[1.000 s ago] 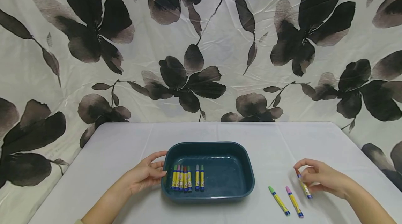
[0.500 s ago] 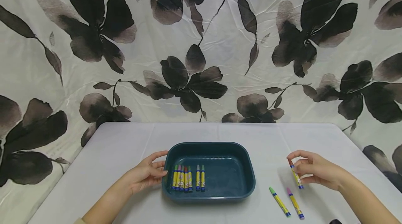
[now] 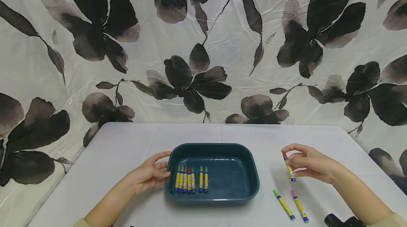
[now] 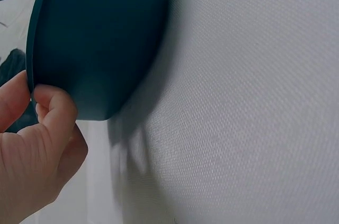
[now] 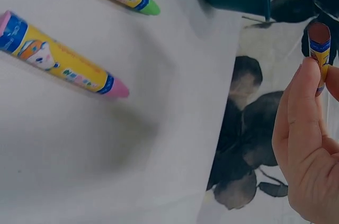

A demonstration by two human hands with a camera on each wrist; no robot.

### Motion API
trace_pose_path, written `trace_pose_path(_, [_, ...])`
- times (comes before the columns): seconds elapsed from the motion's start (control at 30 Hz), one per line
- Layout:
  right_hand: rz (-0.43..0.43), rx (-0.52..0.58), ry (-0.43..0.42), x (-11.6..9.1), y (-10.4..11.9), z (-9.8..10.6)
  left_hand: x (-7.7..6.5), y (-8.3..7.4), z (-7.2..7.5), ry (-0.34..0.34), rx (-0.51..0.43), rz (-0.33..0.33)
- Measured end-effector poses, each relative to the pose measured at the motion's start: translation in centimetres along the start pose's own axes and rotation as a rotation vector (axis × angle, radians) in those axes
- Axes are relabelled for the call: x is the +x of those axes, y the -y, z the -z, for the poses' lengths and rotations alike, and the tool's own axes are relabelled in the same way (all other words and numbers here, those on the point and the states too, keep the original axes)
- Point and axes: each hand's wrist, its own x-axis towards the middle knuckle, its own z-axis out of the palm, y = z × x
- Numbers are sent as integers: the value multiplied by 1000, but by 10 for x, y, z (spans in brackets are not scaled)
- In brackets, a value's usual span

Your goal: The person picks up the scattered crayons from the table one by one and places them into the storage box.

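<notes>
A dark teal tray (image 3: 229, 181) sits on the white table, with several crayons (image 3: 184, 180) standing in a row at its left side. My left hand (image 3: 149, 174) pinches the tray's left rim between thumb and fingers, seen closely in the left wrist view at the tray wall (image 4: 100, 33). To the right of the tray, my right hand (image 3: 313, 163) holds a brown-tipped crayon (image 3: 288, 167) by its yellow wrapper, raised over the table. Below that hand lie a green crayon (image 3: 284, 204) and a pink crayon (image 3: 299, 205), side by side and slightly apart.
A black object (image 3: 343, 221) shows at the bottom edge near my right forearm. Behind the white table (image 3: 127, 142) hangs a floral cloth (image 3: 219, 36). Bare tray floor lies right of the row of crayons.
My right hand has moved left and up toward the tray, lifting the brown-tipped crayon with it. The black object has come into view below. My left hand stays at the rim.
</notes>
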Motion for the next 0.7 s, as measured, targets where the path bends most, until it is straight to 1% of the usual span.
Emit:
trace_pose_path(0.2, [16,-14,18,6,6,-10,0,-2,-2,-13,13,3])
trace_pose_path(0.4, [56,-10,55,14,11,-20,1,-2,-2,-22,21,6])
trace_pose_path(0.57, [65,-3,76,21,14,-30,0,-2,-2,-26,21,9])
trace_pose_path(0.7, [61,-4,72,27,16,-36,0,-1,-2,-25,19,11])
